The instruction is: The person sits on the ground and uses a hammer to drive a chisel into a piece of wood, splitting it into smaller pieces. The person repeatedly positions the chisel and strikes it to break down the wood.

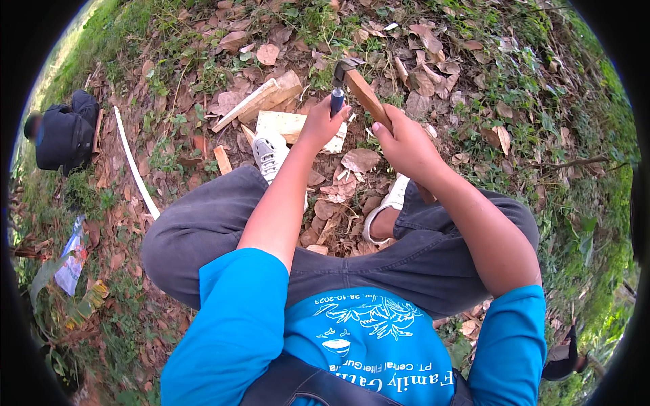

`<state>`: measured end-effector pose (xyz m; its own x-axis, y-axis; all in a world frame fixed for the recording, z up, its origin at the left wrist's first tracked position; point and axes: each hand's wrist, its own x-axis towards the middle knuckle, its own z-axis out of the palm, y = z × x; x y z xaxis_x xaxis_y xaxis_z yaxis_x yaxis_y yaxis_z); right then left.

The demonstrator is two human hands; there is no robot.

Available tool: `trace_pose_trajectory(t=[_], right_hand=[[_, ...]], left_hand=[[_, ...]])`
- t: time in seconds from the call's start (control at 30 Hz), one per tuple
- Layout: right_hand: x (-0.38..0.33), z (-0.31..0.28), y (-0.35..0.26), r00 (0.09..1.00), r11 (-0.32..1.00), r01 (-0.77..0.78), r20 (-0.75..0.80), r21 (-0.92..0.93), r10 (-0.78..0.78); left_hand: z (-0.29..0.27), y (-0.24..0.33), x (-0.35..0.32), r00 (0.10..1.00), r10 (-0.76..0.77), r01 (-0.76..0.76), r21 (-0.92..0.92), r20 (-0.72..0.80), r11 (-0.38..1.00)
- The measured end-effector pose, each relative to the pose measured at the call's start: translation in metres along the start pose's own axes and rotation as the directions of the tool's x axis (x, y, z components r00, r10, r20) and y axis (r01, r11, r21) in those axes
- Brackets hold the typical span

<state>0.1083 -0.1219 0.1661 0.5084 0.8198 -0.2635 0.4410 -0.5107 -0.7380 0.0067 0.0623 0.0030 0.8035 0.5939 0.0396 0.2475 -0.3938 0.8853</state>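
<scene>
My left hand (323, 124) is closed around the dark blue handle of a chisel (336, 101), held upright; its blade is hidden. Under that hand lies a pale wooden block (281, 124) on the ground, between my white shoes. My right hand (408, 145) grips the wooden shaft of a hammer (365, 96). The dark metal hammer head is right at the top end of the chisel; I cannot tell whether they touch. Small pale wood chips are scattered near the block.
Offcut boards (271, 98) lie just beyond the block, by my left shoe (269, 154). Farther left are a long white strip (133, 162), a black bag (66, 132) and a plastic packet (71, 260). Dry leaves and grass cover the ground. Another person (567, 362) is partly visible at lower right.
</scene>
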Motion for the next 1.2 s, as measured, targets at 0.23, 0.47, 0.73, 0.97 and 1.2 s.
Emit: trace_pose_trajectory(t=[0.23,0.47,0.73,0.97,1.2], right_hand=[[-0.011,-0.021,-0.042,0.889,0.914,0.349,-0.382,0.209,-0.252],[0.001,0.001,0.001,0.994,0.991,0.106,-0.029,-0.081,-0.109],[-0.016,-0.023,-0.046,0.881,0.910,0.386,-0.352,0.150,-0.315],[-0.007,-0.020,-0.016,0.988,0.992,0.100,-0.124,0.073,-0.091],[-0.002,0.000,0.009,0.981,0.988,0.152,-0.126,0.001,-0.151]], left_hand=[[-0.001,-0.006,-0.003,0.999,-0.024,0.022,-0.047,-0.046,0.999],[0.006,-0.007,0.000,0.999,-0.028,0.024,-0.100,-0.032,0.995],[0.007,-0.016,-0.001,0.997,-0.059,0.052,-0.130,-0.049,0.990],[0.007,-0.017,-0.001,0.998,-0.055,0.051,-0.096,-0.038,0.994],[0.007,-0.010,0.000,0.999,-0.052,0.053,-0.081,0.009,0.995]])
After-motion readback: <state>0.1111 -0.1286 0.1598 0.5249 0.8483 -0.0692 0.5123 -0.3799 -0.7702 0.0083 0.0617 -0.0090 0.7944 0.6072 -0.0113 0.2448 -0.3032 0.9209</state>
